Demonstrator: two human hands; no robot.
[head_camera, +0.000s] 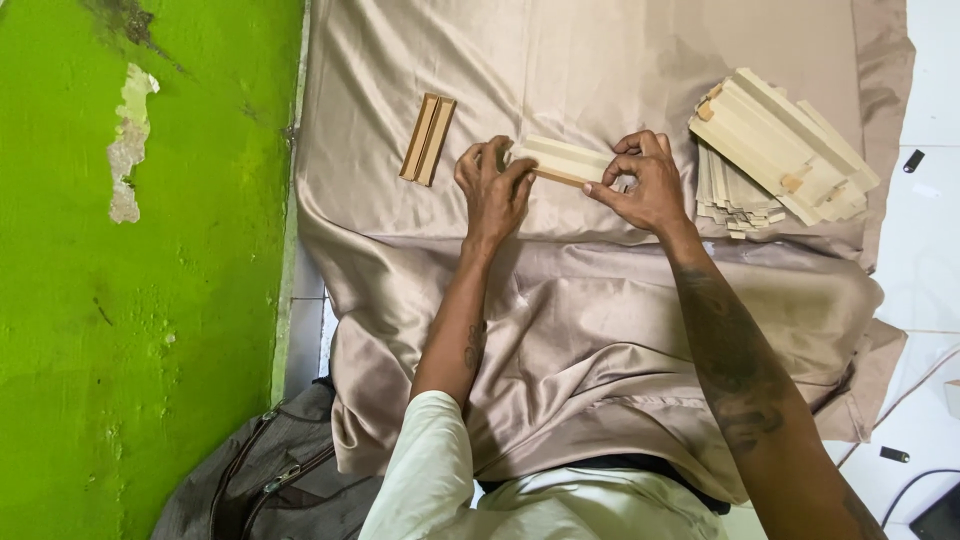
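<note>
Peeling green wall (150, 300) beside white tiled floor (930, 250).

pale matt wooden strips (565, 160), glossy satin cloth (600, 330)

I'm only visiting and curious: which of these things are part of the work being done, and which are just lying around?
In use: the pale wooden piece gripped by the left hand and right hand; stack of wooden strips; finished brown piece; beige cloth.

Lying about: grey bag; small black items; cable.
</note>
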